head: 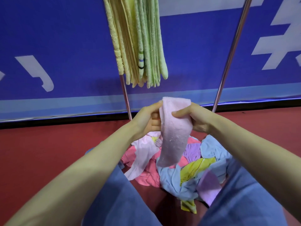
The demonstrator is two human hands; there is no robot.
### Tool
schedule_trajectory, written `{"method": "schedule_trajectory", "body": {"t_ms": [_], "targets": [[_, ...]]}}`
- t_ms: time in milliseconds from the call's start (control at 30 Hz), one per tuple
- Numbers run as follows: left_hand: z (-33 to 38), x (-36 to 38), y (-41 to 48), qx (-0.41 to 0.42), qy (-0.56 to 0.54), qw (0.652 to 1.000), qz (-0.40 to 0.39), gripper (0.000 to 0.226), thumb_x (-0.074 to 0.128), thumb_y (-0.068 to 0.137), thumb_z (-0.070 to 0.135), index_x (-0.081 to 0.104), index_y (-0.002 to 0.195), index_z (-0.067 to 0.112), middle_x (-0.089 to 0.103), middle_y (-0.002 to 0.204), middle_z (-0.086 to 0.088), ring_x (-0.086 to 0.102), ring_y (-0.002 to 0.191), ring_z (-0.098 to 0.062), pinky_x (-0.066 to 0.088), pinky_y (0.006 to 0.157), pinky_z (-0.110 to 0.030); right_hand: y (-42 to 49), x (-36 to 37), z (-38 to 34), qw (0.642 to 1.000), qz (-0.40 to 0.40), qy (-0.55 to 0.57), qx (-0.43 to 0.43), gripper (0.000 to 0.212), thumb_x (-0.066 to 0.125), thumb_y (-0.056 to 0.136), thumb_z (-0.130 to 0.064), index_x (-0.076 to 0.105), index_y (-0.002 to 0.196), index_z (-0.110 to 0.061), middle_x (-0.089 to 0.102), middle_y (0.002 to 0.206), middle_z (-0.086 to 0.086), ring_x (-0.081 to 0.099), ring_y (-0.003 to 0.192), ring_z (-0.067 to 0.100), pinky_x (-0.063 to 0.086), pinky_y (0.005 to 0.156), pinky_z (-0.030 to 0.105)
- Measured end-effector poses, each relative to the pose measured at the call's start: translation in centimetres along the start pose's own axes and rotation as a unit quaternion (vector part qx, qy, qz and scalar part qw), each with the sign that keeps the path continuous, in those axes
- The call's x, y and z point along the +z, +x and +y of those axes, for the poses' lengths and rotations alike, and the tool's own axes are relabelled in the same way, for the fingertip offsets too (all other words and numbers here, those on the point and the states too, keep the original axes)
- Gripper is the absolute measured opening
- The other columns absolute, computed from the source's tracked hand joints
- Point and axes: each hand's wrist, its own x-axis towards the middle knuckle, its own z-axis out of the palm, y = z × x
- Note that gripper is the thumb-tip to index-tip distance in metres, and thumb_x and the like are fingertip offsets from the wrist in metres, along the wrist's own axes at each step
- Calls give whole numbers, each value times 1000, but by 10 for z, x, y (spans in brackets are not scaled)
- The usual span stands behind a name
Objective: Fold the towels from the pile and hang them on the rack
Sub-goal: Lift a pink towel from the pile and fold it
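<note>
Blue denim legs [114, 201] flank a jumbled pile of pink, blue, yellow and lilac towels [210, 154] on the red floor [40, 144]. Above it, the left hand [147, 119] and right hand [193, 119] each clamp fingers on a pale pink terry towel [172, 141]. Farther off, folded yellow-green towels [138, 46] hang from the chrome rack [228, 54].

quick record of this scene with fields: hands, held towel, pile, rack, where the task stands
left hand: grips the pink towel near its top edge
right hand: pinches the same towel, thumb on its front
pink towel: held up above the pile, hanging down as a narrow strip
pile: mixed pink, blue, yellow and purple towels on the red floor
rack: metal poles behind the pile; yellow and green towels hang from it
stage: pink towel not yet hung
</note>
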Motion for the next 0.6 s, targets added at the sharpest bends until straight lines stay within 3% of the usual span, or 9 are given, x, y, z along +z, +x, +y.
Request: {"method": "schedule_trajectory", "body": {"t_ms": [133, 200, 233, 300, 400, 433, 500, 600], "targets": [[-8, 7, 5, -1, 5, 1000, 21, 18, 57, 100, 25, 61, 101, 7, 60, 86, -16, 64, 86, -34, 57, 87, -48, 2, -8, -5, 996, -5, -89, 0, 33, 63, 85, 4, 69, 115, -5, 72, 111, 18, 69, 103, 31, 55, 88, 41], [-12, 13, 7, 18, 2, 999, 34, 14, 56, 101, 21, 62, 97, 9, 59, 76, -11, 65, 79, -32, 59, 83, -48, 7, -12, -8, 984, 33, -173, 9, 34, 76, 79, -12, 70, 113, -11, 74, 108, 12, 70, 103, 27, 54, 93, 42], [-13, 16, 8, 28, -8, 999, 39, 13, 56, 102, 20, 62, 95, 11, 57, 72, -9, 63, 76, -31, 58, 83, -49, 9, -13, -10, 969, 81, -231, 18, 40, 82, 73, -25, 70, 110, -13, 74, 104, 8, 70, 97, 24, 56, 86, 38], [-16, 21, 11, 42, -33, 997, 59, 16, 56, 102, 20, 57, 86, 16, 46, 64, -3, 54, 65, -25, 55, 83, -50, 13, -15, -11, 919, 205, -338, 6, 44, 86, 69, -39, 65, 99, -14, 66, 89, 0, 63, 81, 17, 48, 65, 27], [-18, 29, 13, 54, -73, 990, 103, 16, 57, 101, 21, 58, 87, 15, 57, 72, -8, 62, 63, -25, 58, 76, -43, 13, -16, -4, 813, 320, -462, -153, 33, 78, 77, -35, 63, 102, -19, 61, 91, -1, 56, 83, 20, 43, 70, 31], [-19, 31, 13, 55, -90, 988, 113, 14, 57, 101, 22, 61, 90, 13, 64, 79, -11, 67, 69, -26, 59, 76, -42, 10, -17, 1, 787, 326, -480, -212, 29, 74, 79, -33, 63, 103, -20, 60, 91, 0, 56, 83, 20, 44, 73, 33], [-19, 36, 12, 55, -123, 983, 124, 15, 58, 100, 22, 66, 93, 13, 70, 85, -12, 71, 76, -27, 60, 78, -41, 6, -17, 10, 770, 288, -499, -274, 23, 68, 80, -34, 62, 99, -22, 59, 85, -2, 56, 79, 20, 45, 72, 35], [-22, 42, 12, 63, -137, 981, 123, 17, 56, 101, 21, 67, 97, 9, 74, 87, -14, 72, 78, -29, 59, 84, -45, 2, -10, 24, 770, 224, -533, -269, 27, 64, 81, -42, 59, 100, -22, 61, 79, -5, 56, 71, 18, 48, 69, 35]]}}
